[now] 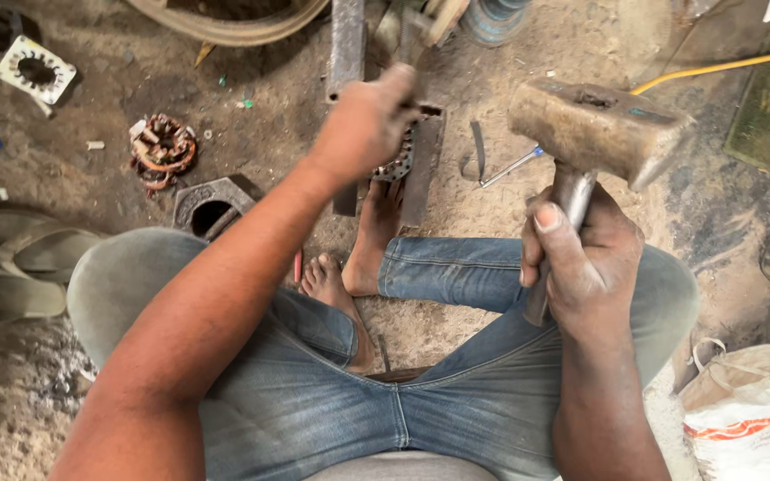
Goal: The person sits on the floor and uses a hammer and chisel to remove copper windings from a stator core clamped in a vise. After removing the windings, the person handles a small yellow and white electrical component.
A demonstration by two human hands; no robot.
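Head view, looking straight down: the person sits on the dirt floor (pixel 581 36) in blue jeans, bare feet drawn in close. The right hand (pixel 581 258) is wrapped tight round the handle of a heavy hammer (pixel 594 125), fingers pressed together, thumb up along the shaft, and the worn block head hangs raised above the right knee. Out ahead, the left hand (pixel 369 120) is closed over something at the top of a round toothed metal part (pixel 396 165); what the fingers pinch is hidden under the knuckles. That toothed part sits between two upright steel bars (pixel 425 165), just beyond the toes, near the middle of the floor towards its far edge.

Over towards the floor's left side, a wound copper coil bundle (pixel 162 150) lies loose, and nearer the knee a square metal housing (pixel 211 207) with a round hollow, which looks dark inside; what it holds cannot be told. A white toothed plate (pixel 36 71) sits at the far left corner. Sandals (pixel 20 263) lie by the left edge. A screwdriver (pixel 511 166) rests in the dust just right of the bars. A yellow cable (pixel 724 67) runs across the far right. At the near right corner, a white sack (pixel 750 414) stands with handles up, contents out of sight.
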